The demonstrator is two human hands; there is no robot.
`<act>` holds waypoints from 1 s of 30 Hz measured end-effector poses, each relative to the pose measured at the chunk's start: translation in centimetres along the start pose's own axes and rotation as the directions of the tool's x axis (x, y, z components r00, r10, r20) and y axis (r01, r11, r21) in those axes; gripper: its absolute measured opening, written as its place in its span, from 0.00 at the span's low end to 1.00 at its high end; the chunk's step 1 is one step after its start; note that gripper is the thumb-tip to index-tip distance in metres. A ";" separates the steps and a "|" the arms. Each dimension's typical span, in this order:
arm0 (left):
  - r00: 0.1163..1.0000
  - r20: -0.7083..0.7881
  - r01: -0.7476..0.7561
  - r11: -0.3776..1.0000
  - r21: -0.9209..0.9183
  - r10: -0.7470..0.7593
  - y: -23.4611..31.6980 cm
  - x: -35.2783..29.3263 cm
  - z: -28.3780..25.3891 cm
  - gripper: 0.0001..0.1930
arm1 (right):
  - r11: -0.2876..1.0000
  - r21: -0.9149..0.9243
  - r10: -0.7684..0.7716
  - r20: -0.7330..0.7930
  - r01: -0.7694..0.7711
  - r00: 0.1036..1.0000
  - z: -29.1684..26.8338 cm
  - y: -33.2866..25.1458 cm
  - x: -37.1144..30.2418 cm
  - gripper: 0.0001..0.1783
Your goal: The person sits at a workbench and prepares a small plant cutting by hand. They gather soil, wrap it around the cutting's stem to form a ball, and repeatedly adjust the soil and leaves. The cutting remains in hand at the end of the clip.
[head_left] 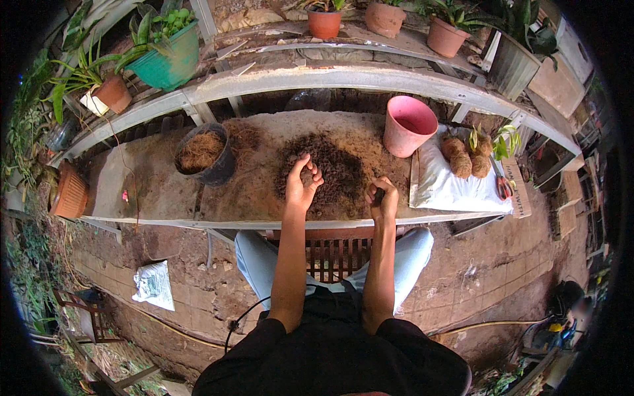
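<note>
A mound of dark, crumbly soil (330,165) lies spread on the worn bench top (152,171) in front of me. At its left side, my left hand (304,183) is raised over the soil, fingers curled round a dark bit of soil. By the mound's right edge, my right hand (383,198) is closed, with dark soil showing between the fingers. To the left stands a black pot (221,165) filled with brown coconut fibre (202,151). A pink pot (407,129) stands behind and right of my right hand, its visible inside showing no filling.
A white sack (439,181) at right bears several fibre-wrapped root balls (461,158) with leaves, beside red-handled scissors (505,188). Potted plants line the shelf (317,76) behind. A terracotta planter (70,191) tilts at the left end. A white bag (154,285) lies on the floor.
</note>
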State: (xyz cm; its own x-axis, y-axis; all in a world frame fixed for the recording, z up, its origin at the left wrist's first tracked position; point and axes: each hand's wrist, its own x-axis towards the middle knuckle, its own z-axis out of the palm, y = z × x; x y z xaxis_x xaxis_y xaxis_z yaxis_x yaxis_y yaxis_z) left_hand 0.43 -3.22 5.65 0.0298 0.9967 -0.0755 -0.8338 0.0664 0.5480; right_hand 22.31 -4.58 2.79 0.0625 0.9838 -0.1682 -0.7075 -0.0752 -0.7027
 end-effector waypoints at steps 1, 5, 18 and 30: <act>1.000 -0.004 0.011 1.000 0.005 -0.011 0.0 0.0 0.0 0.14 | 1.000 0.012 0.010 0.004 -0.010 1.000 0.0 -0.1 -0.1 0.09; 0.999 -0.040 0.038 0.999 0.030 -0.037 -0.2 -0.1 0.5 0.15 | 0.987 0.153 -0.039 0.003 0.039 0.999 0.8 -0.1 -0.3 0.08; 0.969 0.132 0.001 0.541 0.841 -0.207 -2.8 -1.1 3.9 0.13 | 0.980 0.172 -0.133 0.209 0.097 0.969 3.4 -0.7 -1.4 0.06; 0.900 0.435 -0.423 0.291 0.858 0.026 -3.6 -0.7 3.6 0.14 | 0.983 -0.040 -0.175 0.090 0.179 0.980 4.2 -0.5 -1.5 0.07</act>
State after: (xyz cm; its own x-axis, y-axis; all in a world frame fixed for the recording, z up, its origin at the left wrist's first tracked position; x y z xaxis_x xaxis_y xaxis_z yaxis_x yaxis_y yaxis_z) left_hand 5.40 -3.99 6.71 0.2449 0.9192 0.3085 0.2181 -0.3622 0.9062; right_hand 19.64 -5.30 6.25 0.1215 0.9924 0.0201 -0.6564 0.0955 -0.7483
